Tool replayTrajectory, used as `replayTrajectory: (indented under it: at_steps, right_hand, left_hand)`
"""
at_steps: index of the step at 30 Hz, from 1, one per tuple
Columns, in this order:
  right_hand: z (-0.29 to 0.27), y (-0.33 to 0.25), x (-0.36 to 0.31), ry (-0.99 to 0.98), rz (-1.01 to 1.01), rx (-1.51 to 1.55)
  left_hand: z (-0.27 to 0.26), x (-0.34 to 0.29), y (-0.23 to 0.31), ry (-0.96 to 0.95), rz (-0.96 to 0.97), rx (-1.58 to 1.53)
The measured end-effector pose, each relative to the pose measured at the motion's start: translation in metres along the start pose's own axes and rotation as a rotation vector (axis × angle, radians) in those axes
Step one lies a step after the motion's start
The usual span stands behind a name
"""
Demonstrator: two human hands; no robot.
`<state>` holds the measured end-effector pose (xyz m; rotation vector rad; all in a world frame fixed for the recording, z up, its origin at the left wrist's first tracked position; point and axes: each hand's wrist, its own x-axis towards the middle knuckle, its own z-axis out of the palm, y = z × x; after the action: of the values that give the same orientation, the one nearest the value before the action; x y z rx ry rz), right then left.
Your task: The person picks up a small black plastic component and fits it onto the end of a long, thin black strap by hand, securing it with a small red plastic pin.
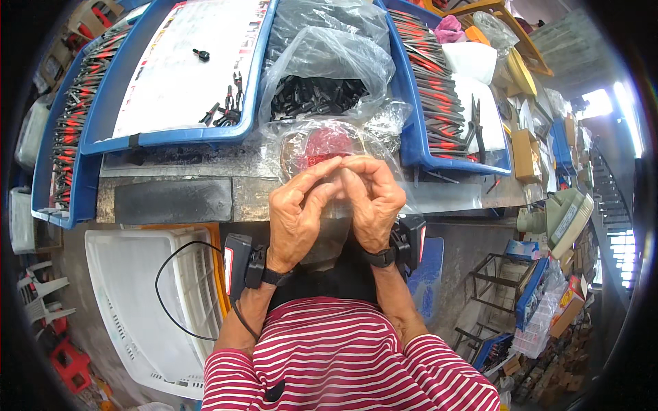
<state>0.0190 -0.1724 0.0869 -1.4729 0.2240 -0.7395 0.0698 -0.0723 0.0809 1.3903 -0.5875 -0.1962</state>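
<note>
At the bench's front edge my left hand [299, 205] and my right hand [374, 198] meet, fingertips bent together in a pinch. Whatever sits between the fingers is hidden or too small to make out. Just beyond the fingertips lies a dark red round thing [327, 142] under crinkled clear plastic. Behind it, a clear plastic bag [336, 55] gapes toward me, full of small black parts [319, 96].
A blue tray [171, 140] at left carries a white sheet and several loose black parts [229, 109]. Long blue trays on both sides hold rows of red-and-grey tools [428, 75]; dark pliers [476, 127] lie at right. Below the bench stands a white plastic crate [130, 294].
</note>
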Motion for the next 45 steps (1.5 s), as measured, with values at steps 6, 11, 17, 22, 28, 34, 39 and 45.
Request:
replayTrajectory:
  at_steps: [6, 11, 17, 22, 28, 34, 39, 45]
  right_hand:
    - [0.000, 0.004, -0.001, 0.006, 0.072, -0.008]
    - [0.000, -0.001, 0.002, 0.041, 0.126, -0.157]
    - [-0.005, 0.000, 0.006, -0.042, -0.149, -0.483]
    - [0.001, -0.005, 0.002, -0.063, -0.202, -0.378]
    - [0.006, -0.002, 0.001, -0.018, -0.376, -0.485]
    - [0.012, 0.007, -0.009, 0.095, -0.440, -0.556]
    - [0.015, 0.011, -0.016, 0.075, -0.503, -0.706]
    - [0.005, 0.001, -0.012, -0.038, -0.341, -0.514]
  left_hand:
    - [-0.003, -0.003, 0.006, -0.010, -0.210, -0.253]
    - [-0.006, -0.004, 0.000, -0.007, -0.298, -0.439]
    - [-0.005, -0.004, -0.003, 0.029, -0.306, -0.505]
    - [-0.005, -0.004, -0.004, 0.035, -0.307, -0.540]
    - [0.001, -0.005, -0.004, 0.103, -0.305, -0.596]
    - [0.005, -0.010, -0.010, 0.103, -0.277, -0.680]
    - [0.001, -0.010, -0.012, 0.136, -0.282, -0.723]
    - [-0.010, -0.007, -0.001, 0.100, -0.282, -0.586]
